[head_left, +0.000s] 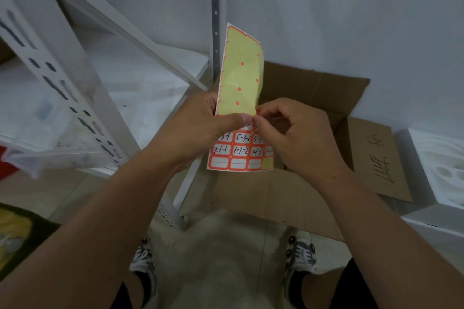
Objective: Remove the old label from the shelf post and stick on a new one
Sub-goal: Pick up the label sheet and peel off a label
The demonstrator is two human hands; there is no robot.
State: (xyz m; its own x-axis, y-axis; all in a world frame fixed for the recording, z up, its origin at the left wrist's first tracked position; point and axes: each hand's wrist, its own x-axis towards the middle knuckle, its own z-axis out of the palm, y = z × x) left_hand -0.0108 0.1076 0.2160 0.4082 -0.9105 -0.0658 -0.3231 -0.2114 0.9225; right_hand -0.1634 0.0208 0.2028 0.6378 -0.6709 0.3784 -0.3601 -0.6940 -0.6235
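A label sheet with red-bordered stickers is held upright in the middle of the view. Its upper half is bare yellow backing; its lower rows carry handwritten numbers, and the bottom row is blank. My left hand grips the sheet's left side, thumb across its front. My right hand pinches at the sheet's right edge, just below the yellow part, with thumb and forefinger. Behind the sheet rises the grey perforated shelf post. No label shows on the visible part of the post.
A white metal shelf frame stands at the left. An open cardboard box lies on the floor behind my hands, with a written-on flap to the right. White foam packing sits at the far right. My feet show below.
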